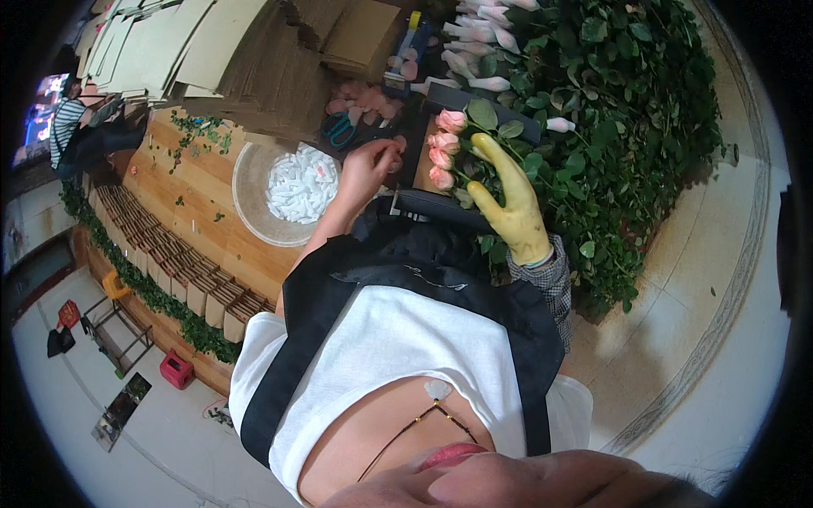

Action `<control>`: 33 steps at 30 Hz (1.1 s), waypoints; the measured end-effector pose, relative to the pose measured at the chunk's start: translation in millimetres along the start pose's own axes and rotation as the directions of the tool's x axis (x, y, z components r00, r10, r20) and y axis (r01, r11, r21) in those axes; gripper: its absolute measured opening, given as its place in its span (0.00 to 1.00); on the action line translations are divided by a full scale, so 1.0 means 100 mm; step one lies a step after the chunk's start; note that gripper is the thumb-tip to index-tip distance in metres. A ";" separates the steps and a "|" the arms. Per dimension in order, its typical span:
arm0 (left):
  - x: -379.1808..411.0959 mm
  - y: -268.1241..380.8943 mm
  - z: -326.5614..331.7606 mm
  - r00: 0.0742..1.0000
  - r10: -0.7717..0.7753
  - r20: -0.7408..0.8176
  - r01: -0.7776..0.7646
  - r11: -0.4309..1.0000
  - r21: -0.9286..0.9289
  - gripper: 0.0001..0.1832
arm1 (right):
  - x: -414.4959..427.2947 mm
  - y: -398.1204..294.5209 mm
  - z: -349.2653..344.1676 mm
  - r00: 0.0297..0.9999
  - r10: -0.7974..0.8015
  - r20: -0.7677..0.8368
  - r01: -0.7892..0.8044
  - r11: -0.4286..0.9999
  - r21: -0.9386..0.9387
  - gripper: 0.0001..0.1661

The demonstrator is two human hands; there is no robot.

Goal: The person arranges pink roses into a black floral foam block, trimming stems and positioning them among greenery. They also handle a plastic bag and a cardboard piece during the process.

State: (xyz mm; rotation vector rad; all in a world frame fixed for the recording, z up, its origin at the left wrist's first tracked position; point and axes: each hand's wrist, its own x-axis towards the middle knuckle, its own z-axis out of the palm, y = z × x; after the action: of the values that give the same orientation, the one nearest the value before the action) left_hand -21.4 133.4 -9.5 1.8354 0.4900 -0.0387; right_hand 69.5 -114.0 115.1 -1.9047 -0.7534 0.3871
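Observation:
My bare left hand (376,164) is bent at the wrist, its fingertips together at a pink rose petal (399,145). Several pink roses (443,143) form a row with their heads toward my left, over a brown board in a dark box-like stand (444,209). My right hand (508,200) wears a yellow rubber glove. Its thumb and fingers are spread over the rose stems and leaves just behind the heads; whether it touches them is unclear. Blue-handled scissors (339,130) lie beyond my left hand, near a heap of loose pink petals (365,100).
A translucent tub (254,219) of white foam sleeves stands at left. Stacked cardboard sheets (254,82) rise beyond it. Leafy stems (610,140) heap at right, with white-sleeved buds (476,47). Wrapped bundles (190,273) line the left. Another person (89,127) works far left.

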 end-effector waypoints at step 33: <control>0.09 0.11 0.34 0.980 0.131 0.150 -0.180 0.906 0.384 0.14 | 0.19 0.76 0.30 0.953 0.078 0.293 0.132 0.763 -0.633 0.21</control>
State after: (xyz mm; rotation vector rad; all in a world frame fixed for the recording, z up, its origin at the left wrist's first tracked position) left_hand -2.1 102.1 -12.8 2.2510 0.2587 -0.1498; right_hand 92.2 -103.0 34.9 -2.5144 -1.2433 0.4432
